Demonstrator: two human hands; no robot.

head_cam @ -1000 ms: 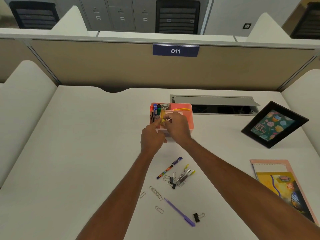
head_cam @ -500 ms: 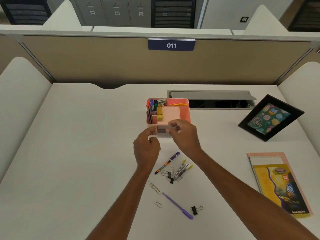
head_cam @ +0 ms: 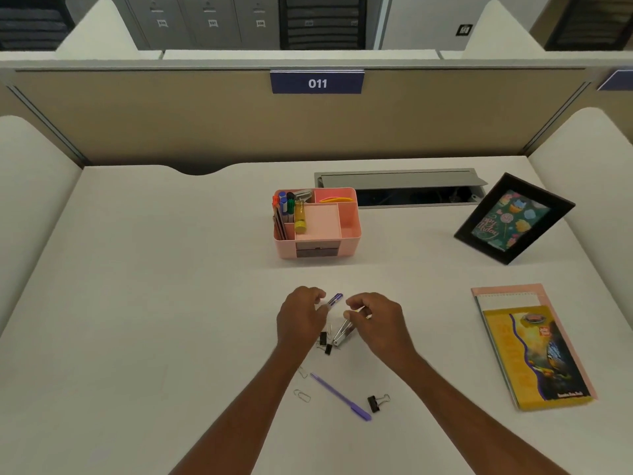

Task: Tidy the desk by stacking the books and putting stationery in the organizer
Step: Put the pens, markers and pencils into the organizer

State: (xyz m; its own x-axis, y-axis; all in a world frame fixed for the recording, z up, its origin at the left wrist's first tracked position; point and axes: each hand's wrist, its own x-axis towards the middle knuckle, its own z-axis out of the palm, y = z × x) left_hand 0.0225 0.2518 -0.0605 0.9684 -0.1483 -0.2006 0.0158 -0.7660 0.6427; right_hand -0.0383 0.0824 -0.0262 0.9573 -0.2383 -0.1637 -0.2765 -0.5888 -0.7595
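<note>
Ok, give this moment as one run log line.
stage: picking up | left hand: at marker, grip unclear | right hand: pinches silver tool | purple pen, binder clip: on desk | organizer: beyond hands

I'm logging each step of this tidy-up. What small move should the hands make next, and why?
Probably lift the silver metal tool and carry it to the pink organizer. The right hand seems to pinch the tool's upper end, and the organizer stands farther back with an open compartment free.
</note>
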